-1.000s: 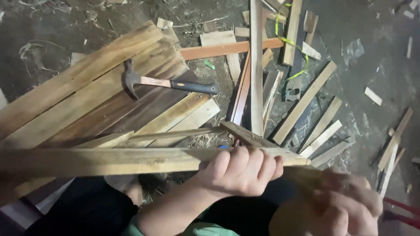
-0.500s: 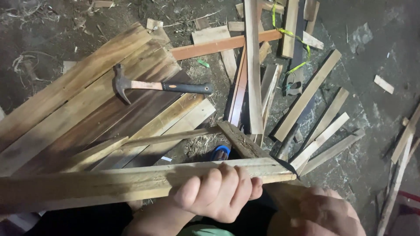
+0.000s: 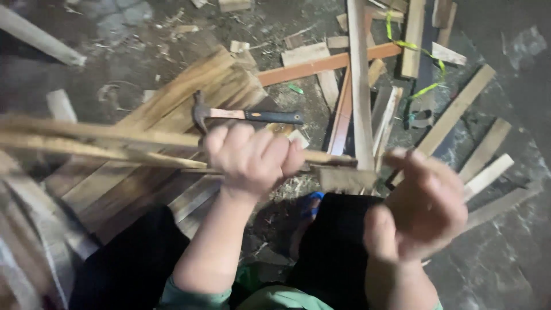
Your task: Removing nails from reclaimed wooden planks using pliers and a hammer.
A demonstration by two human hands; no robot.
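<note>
Left hand (image 3: 252, 158) clenched round long wood strips (image 3: 115, 143), held level above the planks. Right hand (image 3: 422, 209) half-curled, seemingly empty. Probably light, stiff, splintery; best gripped mid-length.

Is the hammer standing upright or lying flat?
Lying flat. The hammer rests on its side on the stacked wooden planks, handle pointing right, beyond the left hand; no hand touches it.

No packages, labels, signs, screens visible.
</note>
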